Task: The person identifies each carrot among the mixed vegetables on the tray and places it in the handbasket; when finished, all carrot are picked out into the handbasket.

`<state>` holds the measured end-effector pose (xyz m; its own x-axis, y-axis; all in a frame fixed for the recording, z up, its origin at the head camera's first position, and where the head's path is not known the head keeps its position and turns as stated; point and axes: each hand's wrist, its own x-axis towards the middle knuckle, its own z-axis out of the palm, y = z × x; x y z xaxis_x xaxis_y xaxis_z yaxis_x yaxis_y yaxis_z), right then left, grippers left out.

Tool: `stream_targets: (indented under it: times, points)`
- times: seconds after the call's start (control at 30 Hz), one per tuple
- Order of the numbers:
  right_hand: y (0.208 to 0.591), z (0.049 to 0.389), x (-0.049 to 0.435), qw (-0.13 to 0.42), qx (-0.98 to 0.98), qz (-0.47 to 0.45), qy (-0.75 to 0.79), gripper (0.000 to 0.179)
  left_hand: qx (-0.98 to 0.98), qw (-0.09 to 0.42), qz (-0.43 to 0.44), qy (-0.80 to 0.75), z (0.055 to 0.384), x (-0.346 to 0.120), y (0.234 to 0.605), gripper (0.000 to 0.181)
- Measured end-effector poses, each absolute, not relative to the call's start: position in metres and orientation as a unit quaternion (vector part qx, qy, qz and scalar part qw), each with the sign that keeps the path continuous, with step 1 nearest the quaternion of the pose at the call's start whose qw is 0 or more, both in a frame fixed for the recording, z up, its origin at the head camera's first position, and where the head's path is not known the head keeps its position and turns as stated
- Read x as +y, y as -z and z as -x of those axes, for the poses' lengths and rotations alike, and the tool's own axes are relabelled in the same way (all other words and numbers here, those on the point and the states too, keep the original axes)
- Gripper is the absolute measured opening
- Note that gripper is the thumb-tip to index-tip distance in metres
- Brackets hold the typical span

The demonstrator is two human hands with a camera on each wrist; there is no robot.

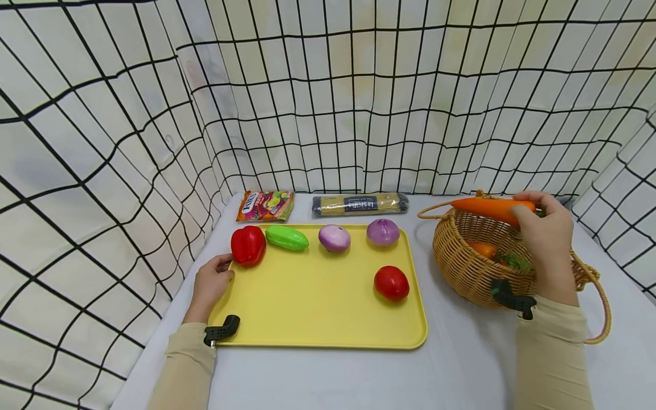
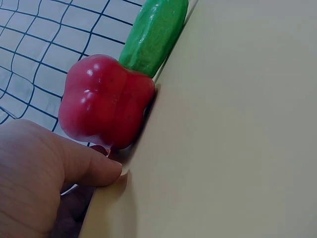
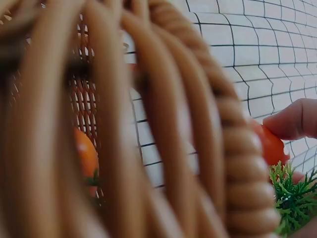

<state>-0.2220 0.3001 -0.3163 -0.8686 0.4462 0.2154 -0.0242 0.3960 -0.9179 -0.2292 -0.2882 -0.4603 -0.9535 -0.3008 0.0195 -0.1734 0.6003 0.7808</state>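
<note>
My right hand (image 1: 549, 233) pinches an orange carrot (image 1: 484, 208) by its thick end above the wicker basket (image 1: 456, 267). In the right wrist view, the carrot (image 3: 271, 144) shows beyond the basket rim, with green leaves (image 3: 292, 198) below it. An orange vegetable (image 1: 482, 249) and some greenery lie inside the basket. At the yellow tray's (image 1: 318, 307) left edge, my left hand (image 1: 211, 282) holds the rim, thumb on top and the other fingers partly hidden underneath. A red bell pepper (image 2: 106, 101) sits just beyond that thumb, touching a green cucumber-like vegetable (image 2: 153, 37).
Two purple onions (image 1: 335, 238) lie along the tray's far side, and a red tomato (image 1: 392, 283) near its right edge. Behind the tray are a colourful snack bag (image 1: 265, 205) and a pasta packet (image 1: 360, 204). Grid-patterned cloth walls (image 1: 359, 114) surround the white table.
</note>
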Motion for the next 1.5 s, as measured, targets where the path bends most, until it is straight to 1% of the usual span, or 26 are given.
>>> stream_targets:
  times: [0.2, 0.33, 0.4, 0.47, 0.63, 0.7, 0.8, 1.03, 1.2, 1.5]
  points:
    - [0.315, 0.222, 0.309, 0.23, -0.782, 0.165, -0.556, 0.024, -0.894, 0.083, -0.126, 0.421, 0.229, -0.289, 0.462, 0.043]
    - [0.316, 0.222, 0.313, 0.219, -0.793, 0.172, -0.542, 0.024, -0.895, 0.085, -0.124, 0.419, 0.229, -0.289, 0.462, 0.043]
    - [0.317, 0.222, 0.315, 0.201, -0.807, 0.167, -0.529, 0.025, -0.895, 0.083, -0.126, 0.42, 0.229, -0.289, 0.462, 0.043]
    - [0.319, 0.222, 0.317, 0.173, -0.833, 0.15, -0.504, 0.029, -0.895, 0.081, -0.128, 0.421, 0.229, -0.289, 0.461, 0.043]
    - [0.324, 0.221, 0.319, 0.082, -0.9, 0.087, -0.418, 0.052, -0.894, 0.078, -0.128, 0.422, 0.228, -0.288, 0.46, 0.043]
    - [0.325, 0.222, 0.319, 0.056, -0.917, 0.064, -0.391, 0.056, -0.894, 0.078, -0.129, 0.423, 0.228, -0.288, 0.46, 0.043]
    - [0.325, 0.222, 0.318, 0.039, -0.932, 0.04, -0.357, 0.056, -0.893, 0.077, -0.129, 0.423, 0.228, -0.288, 0.46, 0.043]
    - [0.325, 0.221, 0.318, -0.008, -0.938, 0.015, -0.346, 0.061, -0.893, 0.075, -0.13, 0.425, 0.229, -0.288, 0.46, 0.044]
    - [0.328, 0.224, 0.319, -0.015, -0.944, -0.006, -0.329, 0.062, -0.893, 0.072, -0.13, 0.425, 0.228, -0.288, 0.46, 0.044]
    - [0.329, 0.224, 0.32, -0.014, -0.954, -0.007, -0.3, 0.061, -0.892, 0.071, -0.131, 0.427, 0.228, -0.288, 0.46, 0.044]
